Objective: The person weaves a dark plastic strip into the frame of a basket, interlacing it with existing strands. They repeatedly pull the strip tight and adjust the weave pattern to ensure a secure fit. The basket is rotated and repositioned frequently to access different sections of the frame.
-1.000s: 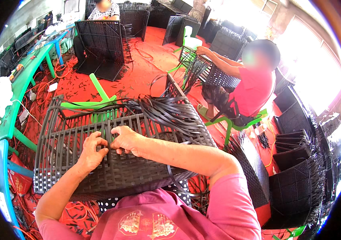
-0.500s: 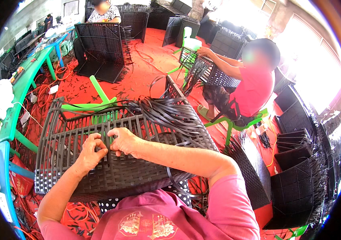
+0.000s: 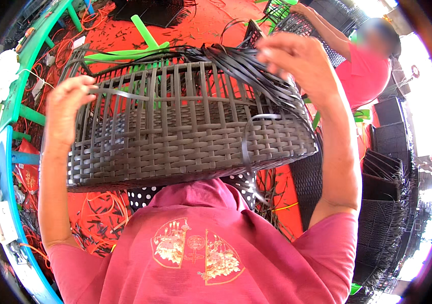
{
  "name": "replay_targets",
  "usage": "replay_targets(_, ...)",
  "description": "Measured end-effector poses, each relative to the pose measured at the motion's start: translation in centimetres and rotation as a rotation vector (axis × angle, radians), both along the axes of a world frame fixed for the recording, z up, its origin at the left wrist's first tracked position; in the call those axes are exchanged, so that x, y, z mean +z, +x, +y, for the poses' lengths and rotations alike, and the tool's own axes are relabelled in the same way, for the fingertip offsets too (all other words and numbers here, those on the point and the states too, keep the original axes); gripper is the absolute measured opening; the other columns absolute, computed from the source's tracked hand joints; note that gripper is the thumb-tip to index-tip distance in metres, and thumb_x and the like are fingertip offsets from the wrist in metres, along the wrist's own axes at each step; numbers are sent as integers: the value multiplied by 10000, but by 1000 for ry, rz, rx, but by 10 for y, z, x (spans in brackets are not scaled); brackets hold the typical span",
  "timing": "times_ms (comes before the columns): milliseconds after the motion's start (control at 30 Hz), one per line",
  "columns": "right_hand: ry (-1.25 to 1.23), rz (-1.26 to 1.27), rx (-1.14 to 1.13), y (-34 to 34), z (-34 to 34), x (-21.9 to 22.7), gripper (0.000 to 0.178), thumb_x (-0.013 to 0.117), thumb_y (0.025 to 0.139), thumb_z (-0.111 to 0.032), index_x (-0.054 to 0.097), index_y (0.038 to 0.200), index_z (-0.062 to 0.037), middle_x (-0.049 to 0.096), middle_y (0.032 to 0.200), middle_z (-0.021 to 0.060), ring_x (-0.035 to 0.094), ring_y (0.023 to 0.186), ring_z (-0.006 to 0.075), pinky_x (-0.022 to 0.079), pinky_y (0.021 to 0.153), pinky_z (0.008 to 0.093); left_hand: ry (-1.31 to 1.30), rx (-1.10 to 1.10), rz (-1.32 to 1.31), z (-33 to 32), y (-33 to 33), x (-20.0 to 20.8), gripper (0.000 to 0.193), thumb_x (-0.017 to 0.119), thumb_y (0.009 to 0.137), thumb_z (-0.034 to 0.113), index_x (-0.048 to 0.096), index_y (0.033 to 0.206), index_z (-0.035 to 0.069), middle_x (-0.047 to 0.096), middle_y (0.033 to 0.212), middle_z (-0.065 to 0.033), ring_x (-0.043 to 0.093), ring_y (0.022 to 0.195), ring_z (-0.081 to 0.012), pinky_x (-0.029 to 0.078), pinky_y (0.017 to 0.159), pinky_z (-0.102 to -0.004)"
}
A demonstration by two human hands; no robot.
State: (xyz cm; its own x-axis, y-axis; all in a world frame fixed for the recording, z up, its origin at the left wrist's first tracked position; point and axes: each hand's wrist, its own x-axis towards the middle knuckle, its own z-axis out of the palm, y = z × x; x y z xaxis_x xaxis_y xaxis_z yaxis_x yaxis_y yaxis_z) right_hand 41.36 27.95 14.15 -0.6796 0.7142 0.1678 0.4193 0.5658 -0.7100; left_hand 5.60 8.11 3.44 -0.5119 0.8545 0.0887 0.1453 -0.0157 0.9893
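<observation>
Across my lap lies a dark brown woven wicker frame (image 3: 190,138), tightly woven along its near side, with bare upright slats farther away. My left hand (image 3: 68,107) is closed at the frame's left side, pinching the end of a flat weaving strip (image 3: 124,95). That strip runs rightward through the upright slats. My right hand (image 3: 299,63) is raised over the far right corner, beside a bundle of loose dark strips (image 3: 244,68); motion smears its fingers. A loose strip end (image 3: 245,144) curls down over the woven part at the right.
A green and blue table (image 3: 4,119) with a white fan (image 3: 4,76) stands at the left. Beyond the frame is a green chair part (image 3: 145,33). A co-worker in pink (image 3: 363,78) sits far right, near stacked dark woven panels (image 3: 383,228). Strip scraps litter the red floor (image 3: 201,20).
My hands were together at the frame's middle; now they are wide apart, left hand to the left, right hand up and right. A strip now stretches across the slats. My view has tipped downward.
</observation>
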Motion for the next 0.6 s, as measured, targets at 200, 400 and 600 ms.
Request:
replay_targets(200, -93, -211, -71, 76, 0, -28, 274, 693, 809, -196, 684, 956, 35, 655, 756, 31, 573, 674, 91, 466, 631, 265, 237, 255, 8, -47, -153, -4, 249, 588, 935, 131, 539, 1113, -36, 621, 1139, -184, 659, 949, -249, 561, 848, -377)
replay_targets(400, 334, -421, -176, 109, -18, -44, 274, 698, 788, -213, 677, 963, -3, 658, 804, 126, 624, 789, 280, 488, 746, 389, 417, 280, 537, -155, -328, -43, 522, 568, 959, 348, 517, 1203, -111, 500, 1255, -191, 587, 1097, -365, 501, 976, -460)
replay_targets(600, 404, -694, -325, 121, -18, -43, 197, 594, 803, -181, 632, 852, 6, 614, 741, 222, 609, 734, 414, 464, 693, 476, 347, 671, -37, -248, -426, -60, 359, 561, 945, 144, 529, 1145, -152, 594, 1110, -209, 620, 1035, -322, 537, 931, -382)
